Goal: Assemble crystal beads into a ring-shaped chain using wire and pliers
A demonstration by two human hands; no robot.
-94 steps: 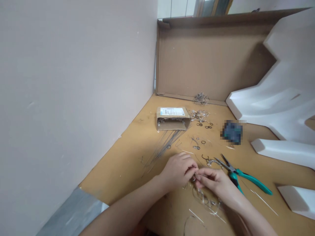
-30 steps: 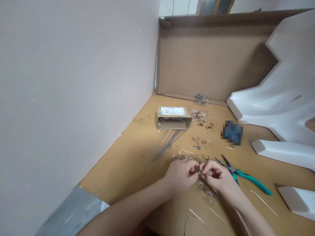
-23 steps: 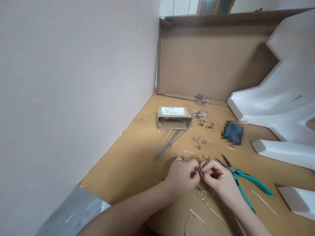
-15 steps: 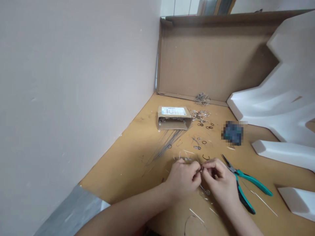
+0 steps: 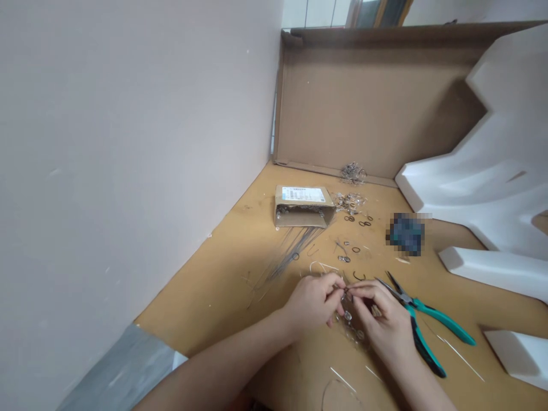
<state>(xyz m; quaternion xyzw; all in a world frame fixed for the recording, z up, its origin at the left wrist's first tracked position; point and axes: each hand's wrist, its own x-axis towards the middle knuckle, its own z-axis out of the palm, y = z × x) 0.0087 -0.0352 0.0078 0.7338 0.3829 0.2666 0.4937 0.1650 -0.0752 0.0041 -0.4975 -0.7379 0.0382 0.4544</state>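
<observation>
My left hand (image 5: 314, 299) and my right hand (image 5: 383, 317) meet fingertip to fingertip low over the table. Both are closed in a pinch. Between them is a thin wire strand with clear beads (image 5: 347, 315), which hangs below the fingers. A small dark piece, perhaps a ring, shows at my right fingertips; its exact shape is hidden. Just right of my right hand lie needle-nose pliers (image 5: 443, 321) with green handles, jaws apart. More thin wire loops (image 5: 317, 267) lie behind my left hand.
A small cardboard box (image 5: 305, 196) lies with its mouth toward me, long grey wires (image 5: 295, 248) in front. Dark rings (image 5: 365, 224) and piles of clear beads (image 5: 350, 202) lie beside it. White foam (image 5: 483, 262) stands right, a cardboard panel (image 5: 363, 108) behind, a wall (image 5: 128, 142) left.
The fingers of both hands have shifted their pinch on the beaded wire, staying together. The strand's beads show more below the fingers now. The pliers lie still; the view has drifted slightly.
</observation>
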